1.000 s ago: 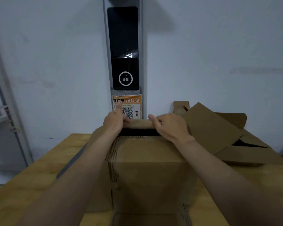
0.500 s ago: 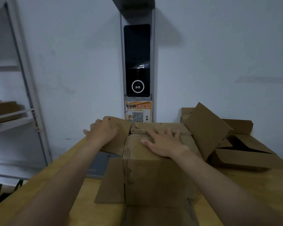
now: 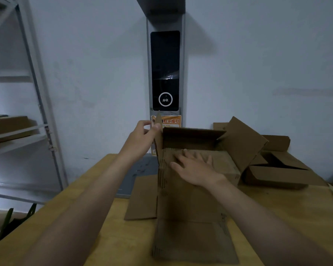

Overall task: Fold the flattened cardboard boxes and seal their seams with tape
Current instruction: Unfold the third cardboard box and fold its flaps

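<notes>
The cardboard box (image 3: 188,200) sits mid-desk, running from near the front edge of the wooden desk (image 3: 81,223) toward the far edge, with its open end turned up and toward the wall. The left hand (image 3: 141,134) is raised at the box's far left corner. Its grip pinches the top of the side flap (image 3: 158,135) between thumb and fingertips, and that flap stands upright. The right hand (image 3: 197,167) lies palm down on the inner flap (image 3: 221,162) folded across the opening. Its fingers are straight and spread, pressing rather than gripping. Behind those fingers the far flap (image 3: 190,135) stands up, and the right flap (image 3: 242,144) leans outward. A bottom flap (image 3: 140,198) lies flat on the desk at the box's left. A grey mat (image 3: 140,169) lies partly under the box toward the far edge. Other opened boxes (image 3: 277,173) are heaped at the far right corner. On the wall beyond hangs a tall dark panel (image 3: 165,70) with an orange label (image 3: 172,121) below it. A metal shelf (image 3: 37,93) stands left of the desk.
</notes>
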A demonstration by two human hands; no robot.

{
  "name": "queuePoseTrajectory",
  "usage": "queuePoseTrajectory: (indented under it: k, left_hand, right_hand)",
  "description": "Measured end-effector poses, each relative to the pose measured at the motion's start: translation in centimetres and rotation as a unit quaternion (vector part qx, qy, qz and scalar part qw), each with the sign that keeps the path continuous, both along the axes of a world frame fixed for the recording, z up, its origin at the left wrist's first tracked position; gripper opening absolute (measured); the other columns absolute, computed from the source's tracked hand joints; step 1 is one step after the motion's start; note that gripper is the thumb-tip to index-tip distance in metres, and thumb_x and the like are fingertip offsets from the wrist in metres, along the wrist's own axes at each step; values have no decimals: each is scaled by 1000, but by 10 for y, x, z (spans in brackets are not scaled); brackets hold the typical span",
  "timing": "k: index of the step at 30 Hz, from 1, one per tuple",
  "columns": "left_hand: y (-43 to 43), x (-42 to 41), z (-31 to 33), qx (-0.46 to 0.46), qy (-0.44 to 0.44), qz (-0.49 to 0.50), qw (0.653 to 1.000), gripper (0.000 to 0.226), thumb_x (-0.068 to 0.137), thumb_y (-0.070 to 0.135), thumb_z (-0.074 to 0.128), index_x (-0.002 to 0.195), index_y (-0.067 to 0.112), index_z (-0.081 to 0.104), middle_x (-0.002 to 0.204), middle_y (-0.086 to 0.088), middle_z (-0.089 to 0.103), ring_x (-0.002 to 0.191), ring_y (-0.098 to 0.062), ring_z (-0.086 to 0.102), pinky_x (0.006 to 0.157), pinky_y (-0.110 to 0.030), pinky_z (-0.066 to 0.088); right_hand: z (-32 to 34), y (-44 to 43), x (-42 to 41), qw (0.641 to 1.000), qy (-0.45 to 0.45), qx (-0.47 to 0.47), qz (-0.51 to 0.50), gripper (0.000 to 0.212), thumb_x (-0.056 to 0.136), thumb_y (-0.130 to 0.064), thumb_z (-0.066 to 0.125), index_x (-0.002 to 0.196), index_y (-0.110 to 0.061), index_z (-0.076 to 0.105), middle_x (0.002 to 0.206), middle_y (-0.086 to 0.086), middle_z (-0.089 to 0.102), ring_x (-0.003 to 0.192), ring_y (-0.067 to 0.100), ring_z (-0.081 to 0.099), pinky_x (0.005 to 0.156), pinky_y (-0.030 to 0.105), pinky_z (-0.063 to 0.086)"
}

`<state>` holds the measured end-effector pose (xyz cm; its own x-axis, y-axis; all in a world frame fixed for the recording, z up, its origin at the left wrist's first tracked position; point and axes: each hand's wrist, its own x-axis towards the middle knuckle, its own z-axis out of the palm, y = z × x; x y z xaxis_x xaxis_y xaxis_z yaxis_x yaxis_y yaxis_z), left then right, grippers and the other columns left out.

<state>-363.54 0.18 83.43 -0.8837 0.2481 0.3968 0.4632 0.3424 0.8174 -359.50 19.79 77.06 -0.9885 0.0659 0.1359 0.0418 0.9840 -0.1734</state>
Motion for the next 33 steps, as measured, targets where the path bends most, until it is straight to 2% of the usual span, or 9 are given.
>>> queuePoseTrajectory:
  k: [3, 6, 9, 14, 18, 22, 25, 28, 33]
  left_hand:
    - [17, 15, -5, -15, 14, -39, 999, 42, 104, 63, 28, 131, 38, 47, 134, 12, 54, 127, -14, 53, 100, -38, 42]
    - [27, 21, -13, -22, 7, -53, 998, 55, 103, 67, 21, 143, 38, 44, 144, 9, 50, 136, -16, 46, 105, -35, 35]
    - [34, 22, -22, 5, 27, -42, 999, 49, 105, 60, 35, 142, 30, 48, 138, 9, 54, 129, -11, 49, 100, -29, 41]
    - [38, 23, -33, 27, 31, 9, 999, 42, 103, 40, 57, 140, 21, 52, 127, 7, 59, 114, -11, 55, 87, -29, 52]
    - [41, 23, -26, 47, 12, 17, 999, 44, 106, 51, 44, 135, 20, 55, 116, 7, 63, 110, -15, 60, 74, -24, 48]
    - [48, 18, -15, 75, 9, 22, 997, 50, 103, 66, 27, 121, 30, 55, 107, 14, 61, 111, -16, 60, 95, -42, 51]
    - [52, 9, -13, 102, 0, 22, 995, 75, 86, 85, 18, 122, 34, 60, 115, 10, 66, 113, -18, 62, 103, -51, 49]
    - [54, 0, -14, 120, 1, 18, 993, 83, 80, 90, 15, 126, 37, 61, 123, 7, 66, 119, -20, 61, 108, -53, 47]
    - [51, -9, -16, 164, 1, -10, 986, 45, 106, 60, 18, 107, 43, 60, 110, 15, 67, 106, -9, 64, 100, -42, 48]
  right_hand:
    - [-4, 1, 16, 1000, 8, -2, 6, 69, 99, -73, 16, 160, -41, 17, 171, -5, 5, 157, 31, 0, 120, 65, -2]
    - [-3, 7, 40, 1000, 19, -19, 14, 69, 99, -72, 16, 160, -39, 17, 171, -7, 3, 157, 28, 0, 122, 63, -2]
    - [-9, 13, 58, 999, 33, -29, 19, 68, 100, -72, 19, 160, -40, 20, 170, -9, 8, 157, 25, 5, 123, 61, 3]
    - [-1, 21, 55, 992, 114, -47, 38, 51, 103, -58, 40, 144, -30, 51, 151, -2, 45, 140, 27, 43, 109, 46, 43]
    - [33, 25, 33, 994, 106, -1, -7, 73, 97, -63, 50, 159, -35, 24, 168, 0, -4, 147, 43, 25, 108, 55, 41]
    - [58, 33, -2, 997, 66, 32, -18, 86, 94, -76, 40, 161, -41, 1, 168, 2, -21, 144, 48, 31, 106, 55, 41]
    - [61, 40, -28, 998, 25, 41, -40, 89, 92, -81, 32, 158, -44, -15, 166, 4, -30, 139, 48, 40, 104, 51, 43]
    - [58, 44, -46, 998, 0, 25, -61, 91, 89, -85, 26, 157, -45, -19, 166, 3, -28, 140, 46, 41, 104, 51, 43]
    - [50, 39, -48, 997, -4, 54, -52, 89, 86, -89, 15, 159, -44, -12, 171, -1, 4, 150, 43, 21, 110, 58, 32]
